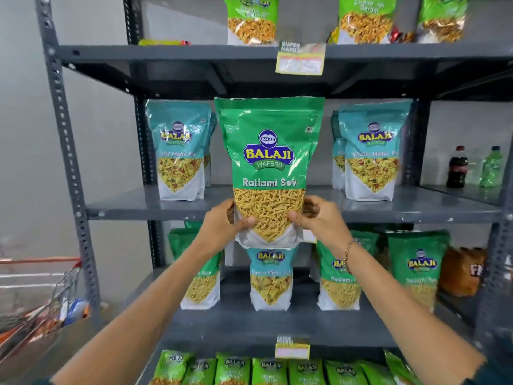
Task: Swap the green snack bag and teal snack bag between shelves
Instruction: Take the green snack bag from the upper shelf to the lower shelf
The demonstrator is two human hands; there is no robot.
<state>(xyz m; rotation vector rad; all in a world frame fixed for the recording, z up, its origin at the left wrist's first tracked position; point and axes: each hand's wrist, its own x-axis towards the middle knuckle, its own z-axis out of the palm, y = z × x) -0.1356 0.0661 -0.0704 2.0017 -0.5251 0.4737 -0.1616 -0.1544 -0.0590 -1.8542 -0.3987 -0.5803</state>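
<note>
A green snack bag (269, 151) labelled Ratlami Sev is held upright in front of the middle shelf (155, 202), between teal bags at left (180, 151) and right (370, 151). My left hand (226, 220) grips its lower left corner and my right hand (316, 216) grips its lower right corner. The bag's base hangs at the shelf's front edge; I cannot tell if it rests on the shelf. On the shelf below, a single teal snack bag (270, 279) stands among green Ratlami Sev bags (340, 276).
The top shelf holds light green bags (251, 19) and a price tag (301, 58). Two drink bottles (456, 168) stand on the right-hand rack. Several light green bags (266, 370) fill the bottom shelf. A shopping trolley (41, 301) is at lower left beside the upright post.
</note>
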